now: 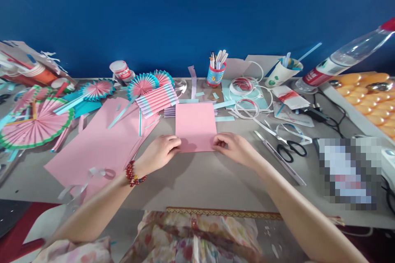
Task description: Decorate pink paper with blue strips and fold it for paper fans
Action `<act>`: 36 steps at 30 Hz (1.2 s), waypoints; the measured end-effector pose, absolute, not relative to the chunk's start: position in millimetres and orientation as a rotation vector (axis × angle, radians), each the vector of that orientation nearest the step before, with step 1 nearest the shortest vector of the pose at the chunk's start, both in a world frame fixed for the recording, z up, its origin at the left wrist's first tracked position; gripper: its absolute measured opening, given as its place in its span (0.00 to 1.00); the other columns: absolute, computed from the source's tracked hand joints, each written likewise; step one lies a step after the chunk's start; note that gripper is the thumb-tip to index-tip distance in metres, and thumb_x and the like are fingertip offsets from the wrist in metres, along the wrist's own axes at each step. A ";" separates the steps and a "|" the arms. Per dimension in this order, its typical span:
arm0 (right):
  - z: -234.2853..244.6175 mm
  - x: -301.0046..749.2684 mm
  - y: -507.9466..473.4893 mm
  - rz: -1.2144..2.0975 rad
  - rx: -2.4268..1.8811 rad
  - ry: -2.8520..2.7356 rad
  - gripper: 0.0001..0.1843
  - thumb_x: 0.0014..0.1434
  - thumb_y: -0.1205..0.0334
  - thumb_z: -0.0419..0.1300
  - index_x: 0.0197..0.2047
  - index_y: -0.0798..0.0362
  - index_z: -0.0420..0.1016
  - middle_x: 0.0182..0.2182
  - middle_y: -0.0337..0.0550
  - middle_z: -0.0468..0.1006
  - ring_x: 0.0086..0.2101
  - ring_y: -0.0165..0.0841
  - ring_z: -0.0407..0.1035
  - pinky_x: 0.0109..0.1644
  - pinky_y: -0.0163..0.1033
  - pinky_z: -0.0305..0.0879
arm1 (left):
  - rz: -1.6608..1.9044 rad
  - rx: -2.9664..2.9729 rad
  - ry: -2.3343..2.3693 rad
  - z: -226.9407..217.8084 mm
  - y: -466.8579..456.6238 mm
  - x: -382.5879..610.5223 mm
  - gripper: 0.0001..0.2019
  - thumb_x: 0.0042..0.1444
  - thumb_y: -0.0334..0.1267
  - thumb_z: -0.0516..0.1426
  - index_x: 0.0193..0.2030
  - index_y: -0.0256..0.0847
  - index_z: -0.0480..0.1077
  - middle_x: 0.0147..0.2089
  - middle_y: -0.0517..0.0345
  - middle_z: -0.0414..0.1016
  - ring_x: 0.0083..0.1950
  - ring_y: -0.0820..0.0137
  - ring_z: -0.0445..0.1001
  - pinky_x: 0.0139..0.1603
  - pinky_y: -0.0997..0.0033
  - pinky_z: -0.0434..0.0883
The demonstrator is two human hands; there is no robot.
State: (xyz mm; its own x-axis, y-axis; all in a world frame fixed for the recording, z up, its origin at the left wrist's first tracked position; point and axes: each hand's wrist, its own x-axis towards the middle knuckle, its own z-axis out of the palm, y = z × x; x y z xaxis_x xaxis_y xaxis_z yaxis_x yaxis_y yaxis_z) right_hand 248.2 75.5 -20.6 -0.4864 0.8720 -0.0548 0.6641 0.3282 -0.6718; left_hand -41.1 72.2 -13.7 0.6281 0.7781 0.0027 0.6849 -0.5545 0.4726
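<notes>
A pink sheet of paper lies nearly square in front of me on the grey table. My left hand is closed at its lower left edge, thumb and fingers pinching the paper. At the lower right edge my right hand does the same, its fingers curled together. Just behind the sheet lie a pleated pink and blue paper and some purple pleated paper, partly hidden. A larger pink sheet spreads out left of my left hand.
Paper fans and strips crowd the left side. A pen cup stands at the back by the blue wall. To the right are rolls of white tape, scissors, a craft knife, a tilted-looking bottle and a blurred-out phone.
</notes>
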 end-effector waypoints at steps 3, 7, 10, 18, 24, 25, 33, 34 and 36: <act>-21.1 250.7 76.5 0.977 -1.334 -2.273 0.04 0.58 0.66 0.57 0.33 0.49 0.72 0.32 0.36 0.77 0.33 0.29 0.69 0.37 0.33 0.59 | 0.305 2.420 1.155 -13.4 71.8 -41.0 0.10 0.64 0.29 0.51 0.30 0.41 0.62 0.30 0.60 0.66 0.31 0.69 0.67 0.35 0.70 0.59; -20.9 251.7 76.8 0.996 -1.308 -2.261 0.05 0.59 0.66 0.56 0.33 0.50 0.72 0.32 0.37 0.77 0.32 0.30 0.69 0.37 0.34 0.60 | 0.305 2.429 1.152 -13.7 71.0 -40.9 0.10 0.63 0.28 0.51 0.30 0.41 0.62 0.31 0.60 0.66 0.32 0.69 0.67 0.35 0.71 0.60; -20.4 251.2 76.6 0.985 -1.301 -2.272 0.05 0.58 0.66 0.56 0.33 0.50 0.72 0.32 0.38 0.77 0.32 0.30 0.69 0.37 0.34 0.60 | 0.307 2.432 1.160 -14.2 70.6 -40.8 0.10 0.63 0.28 0.51 0.30 0.41 0.62 0.30 0.60 0.66 0.32 0.69 0.67 0.35 0.71 0.60; -22.7 251.7 75.9 0.933 -1.272 -2.313 0.05 0.59 0.67 0.56 0.34 0.50 0.72 0.32 0.38 0.77 0.33 0.31 0.69 0.38 0.34 0.59 | 0.290 2.438 1.177 -11.2 70.4 -39.6 0.10 0.64 0.29 0.51 0.30 0.41 0.61 0.30 0.60 0.66 0.32 0.69 0.67 0.35 0.70 0.60; -22.8 252.5 75.3 0.899 -1.254 -2.335 0.05 0.59 0.67 0.56 0.34 0.50 0.72 0.32 0.39 0.77 0.34 0.32 0.69 0.39 0.35 0.60 | 0.279 2.456 1.186 -12.3 68.8 -39.6 0.10 0.64 0.29 0.51 0.30 0.41 0.61 0.31 0.60 0.66 0.32 0.69 0.66 0.36 0.69 0.60; -22.3 252.2 75.2 0.899 -1.251 -2.339 0.05 0.59 0.67 0.56 0.34 0.50 0.72 0.32 0.39 0.77 0.34 0.32 0.68 0.39 0.35 0.60 | 0.276 2.461 1.191 -13.0 68.5 -39.7 0.10 0.64 0.29 0.51 0.31 0.41 0.61 0.31 0.60 0.66 0.32 0.68 0.66 0.36 0.69 0.60; -25.6 251.6 69.6 0.750 -1.230 -2.378 0.07 0.63 0.66 0.54 0.38 0.49 0.73 0.36 0.42 0.76 0.36 0.33 0.69 0.41 0.37 0.63 | 0.305 2.462 1.202 -18.8 67.1 -41.2 0.06 0.64 0.29 0.51 0.36 0.41 0.65 0.36 0.57 0.72 0.37 0.66 0.70 0.41 0.67 0.64; -27.0 251.8 68.2 0.712 -1.218 -2.397 0.08 0.63 0.67 0.53 0.40 0.49 0.74 0.38 0.43 0.76 0.38 0.34 0.69 0.43 0.37 0.63 | 0.305 2.464 1.196 -19.0 67.0 -41.6 0.06 0.64 0.28 0.51 0.37 0.41 0.66 0.37 0.56 0.72 0.38 0.66 0.71 0.42 0.67 0.65; -29.3 252.0 65.3 0.644 -1.198 -2.443 0.13 0.63 0.70 0.52 0.44 0.47 0.75 0.42 0.43 0.75 0.41 0.34 0.69 0.46 0.38 0.64 | 0.298 2.485 1.175 -19.1 66.7 -42.6 0.07 0.64 0.27 0.50 0.40 0.41 0.67 0.39 0.56 0.73 0.39 0.66 0.71 0.44 0.66 0.66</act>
State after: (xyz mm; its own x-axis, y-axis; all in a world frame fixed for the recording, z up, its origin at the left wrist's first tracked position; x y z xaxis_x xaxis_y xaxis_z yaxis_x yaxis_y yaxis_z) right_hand 252.0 65.3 -29.3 -0.5847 0.8045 0.1042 0.6485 0.5407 -0.5359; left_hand -42.6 66.7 -19.1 0.6291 0.7768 0.0303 0.6975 -0.5813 0.4190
